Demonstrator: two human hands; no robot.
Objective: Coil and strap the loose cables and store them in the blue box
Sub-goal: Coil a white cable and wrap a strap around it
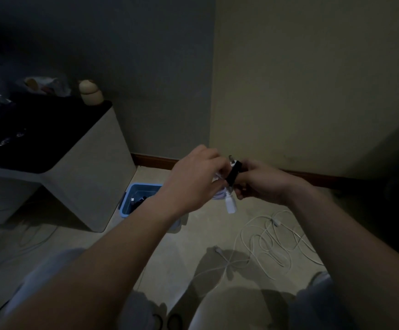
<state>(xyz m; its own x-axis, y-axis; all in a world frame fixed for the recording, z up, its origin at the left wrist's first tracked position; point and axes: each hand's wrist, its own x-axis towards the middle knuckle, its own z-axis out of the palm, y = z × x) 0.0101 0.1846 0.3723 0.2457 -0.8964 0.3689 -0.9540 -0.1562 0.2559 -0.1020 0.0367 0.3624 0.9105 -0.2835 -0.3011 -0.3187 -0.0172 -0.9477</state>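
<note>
Both hands meet in mid-air above the floor. My left hand (193, 177) grips a coiled white cable (219, 195), whose white plug (230, 206) hangs down below the fingers. A black strap (234, 173) runs round the coil, and my right hand (260, 182) pinches it. The blue box (131, 198) stands on the floor below my left wrist, partly hidden by that arm, with dark items inside. A loose white cable (272, 244) lies tangled on the floor to the right.
A beige cabinet (93, 177) with a dark top stands left of the box, cluttered with small objects. Thin cables (29, 236) trail on the floor at the left. Walls and a brown skirting board (155, 160) close off the corner behind.
</note>
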